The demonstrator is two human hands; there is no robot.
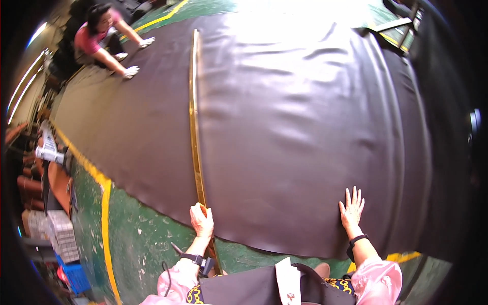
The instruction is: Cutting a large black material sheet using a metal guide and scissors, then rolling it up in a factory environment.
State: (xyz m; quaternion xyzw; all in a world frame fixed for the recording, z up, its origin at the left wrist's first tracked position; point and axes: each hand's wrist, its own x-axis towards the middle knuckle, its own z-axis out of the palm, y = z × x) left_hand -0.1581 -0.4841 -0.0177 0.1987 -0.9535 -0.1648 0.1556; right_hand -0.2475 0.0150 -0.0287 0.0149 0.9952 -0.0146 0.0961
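A wide sheet of dark brown, leather-like material [284, 152] lies spread over the floor. Across it runs a long, narrow, brass-coloured metal bar [193, 112], from the far side to below my left hand. My left hand [202, 221] is closed on the bar at the sheet's near edge; the fingertips are partly hidden. Further right, my right hand [351, 209] rests palm down on the sheet with its fingers spread and nothing in them. Folds and ripples run along the sheet's right part.
At the far left another person [99, 38] crouches, both gloved hands [131, 72] on the sheet. Green floor [147, 218] with a yellow line [105, 223] borders the sheet. A white crate [63, 236] and a blue crate [76, 277] stand left. A metal frame [401, 30] stands far right.
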